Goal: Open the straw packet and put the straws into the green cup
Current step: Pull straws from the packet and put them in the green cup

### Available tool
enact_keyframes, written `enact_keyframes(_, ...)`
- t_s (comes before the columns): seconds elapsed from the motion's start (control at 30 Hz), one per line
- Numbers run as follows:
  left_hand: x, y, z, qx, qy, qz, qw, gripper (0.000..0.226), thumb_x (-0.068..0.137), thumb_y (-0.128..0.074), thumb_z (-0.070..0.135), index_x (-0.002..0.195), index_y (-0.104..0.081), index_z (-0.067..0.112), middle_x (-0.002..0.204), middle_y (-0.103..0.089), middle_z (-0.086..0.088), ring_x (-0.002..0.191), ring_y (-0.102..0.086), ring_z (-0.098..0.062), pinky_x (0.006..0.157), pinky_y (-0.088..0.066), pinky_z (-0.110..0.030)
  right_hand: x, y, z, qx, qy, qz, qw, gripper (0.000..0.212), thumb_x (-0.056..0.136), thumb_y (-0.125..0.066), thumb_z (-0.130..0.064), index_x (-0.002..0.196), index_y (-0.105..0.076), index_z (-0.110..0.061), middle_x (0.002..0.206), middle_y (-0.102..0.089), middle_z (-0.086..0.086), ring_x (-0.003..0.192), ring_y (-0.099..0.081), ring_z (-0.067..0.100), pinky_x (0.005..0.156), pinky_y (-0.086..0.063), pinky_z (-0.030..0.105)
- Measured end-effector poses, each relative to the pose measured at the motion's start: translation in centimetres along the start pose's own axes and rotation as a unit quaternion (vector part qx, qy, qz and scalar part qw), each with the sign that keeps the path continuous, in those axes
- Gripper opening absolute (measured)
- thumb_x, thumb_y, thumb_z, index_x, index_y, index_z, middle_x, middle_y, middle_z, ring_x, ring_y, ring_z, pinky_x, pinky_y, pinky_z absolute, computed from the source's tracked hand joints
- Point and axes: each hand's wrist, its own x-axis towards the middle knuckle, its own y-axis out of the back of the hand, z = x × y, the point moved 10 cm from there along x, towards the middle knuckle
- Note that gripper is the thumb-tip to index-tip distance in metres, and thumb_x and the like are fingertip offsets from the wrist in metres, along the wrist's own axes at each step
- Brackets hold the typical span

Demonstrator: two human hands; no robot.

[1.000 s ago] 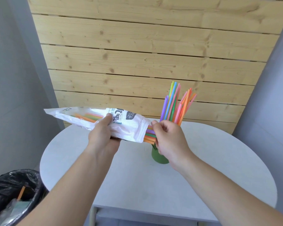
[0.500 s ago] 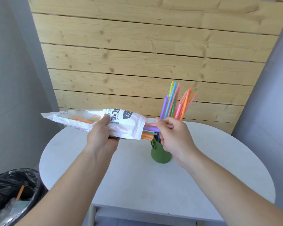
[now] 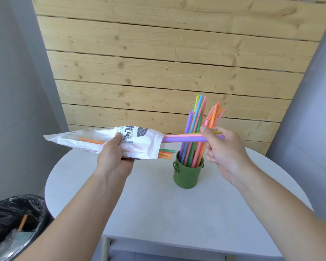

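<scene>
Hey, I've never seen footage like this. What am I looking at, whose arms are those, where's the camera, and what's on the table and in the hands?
There is no machine here. These are a person's two bare arms, filmed by a wide-angle camera worn on their head and looking forward and down, so the arms reach in from the bottom. The left hand grips a white straw packet above the table. The right hand pinches a few straws that stick out of the packet's open end. On the round white table stands a green cup with more straws upright in it. A bin lined with a black bag is at lower left, and a wooden wall is behind.
</scene>
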Motion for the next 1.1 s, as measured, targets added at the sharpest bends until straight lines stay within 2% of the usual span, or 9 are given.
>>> enact_keyframes(0.23,0.1,0.1,0.2,-0.003,-0.001,0.002,1.0,0.03,0.102,-0.068,0.011,0.131,-0.066,0.007,0.107,-0.079,-0.005,0.088,-0.079,-0.02,0.072,-0.065,-0.04,1.0,4.2,-3.6,-0.059,0.022,-0.01,0.998,0.016,0.097,-0.063,-0.016,0.083,-0.061,-0.009,0.058,-0.031,0.003,0.041,-0.022,0.011,0.037,-0.017,0.019)
enact_keyframes(0.43,0.1,-0.1,0.2,-0.003,-0.004,-0.002,1.0,0.032,0.101,-0.068,0.011,0.133,-0.066,0.006,0.115,-0.079,-0.007,0.096,-0.079,-0.022,0.082,-0.065,-0.042,1.1,8.5,-8.0,-0.117,0.047,0.01,0.992,0.022,0.097,-0.065,-0.021,0.079,-0.056,-0.013,0.054,-0.034,-0.002,0.037,-0.025,0.009,0.035,-0.021,0.018)
enact_keyframes(0.63,0.0,0.0,-0.1,0.001,-0.002,0.0,1.0,0.031,0.102,-0.068,0.012,0.133,-0.066,0.007,0.111,-0.079,-0.005,0.093,-0.079,-0.02,0.075,-0.065,-0.04,1.4,11.0,-10.3,-0.208,0.067,0.028,0.975,0.027,0.096,-0.065,-0.022,0.073,-0.056,-0.012,0.058,-0.033,0.003,0.036,-0.023,0.01,0.035,-0.021,0.017)
enact_keyframes(0.77,0.1,0.1,0.0,0.006,-0.002,0.005,1.0,0.032,0.102,-0.068,0.012,0.133,-0.066,0.007,0.115,-0.079,-0.006,0.095,-0.079,-0.021,0.068,-0.065,-0.038,1.7,11.6,-10.9,-0.261,0.07,0.021,0.963,0.024,0.095,-0.067,-0.021,0.075,-0.06,-0.01,0.056,-0.034,0.004,0.036,-0.023,0.011,0.036,-0.021,0.017)
enact_keyframes(0.9,0.1,0.1,-0.2,0.007,0.001,0.003,1.0,0.032,0.102,-0.068,0.012,0.134,-0.066,0.006,0.117,-0.079,-0.006,0.096,-0.079,-0.022,0.073,-0.065,-0.041,1.8,12.0,-10.8,-0.301,0.054,0.013,0.952,0.021,0.093,-0.07,-0.022,0.081,-0.064,-0.006,0.056,-0.034,0.004,0.036,-0.023,0.012,0.036,-0.021,0.016)
enact_keyframes(1.1,0.3,-0.1,-0.4,0.003,0.001,-0.001,1.0,0.031,0.101,-0.069,0.012,0.132,-0.067,0.006,0.112,-0.08,-0.006,0.096,-0.079,-0.021,0.081,-0.065,-0.042,2.3,9.3,-9.4,-0.36,0.038,-0.028,0.932,0.026,0.09,-0.072,-0.028,0.082,-0.067,-0.004,0.055,-0.035,0.004,0.047,-0.023,0.019,0.05,-0.02,0.026)
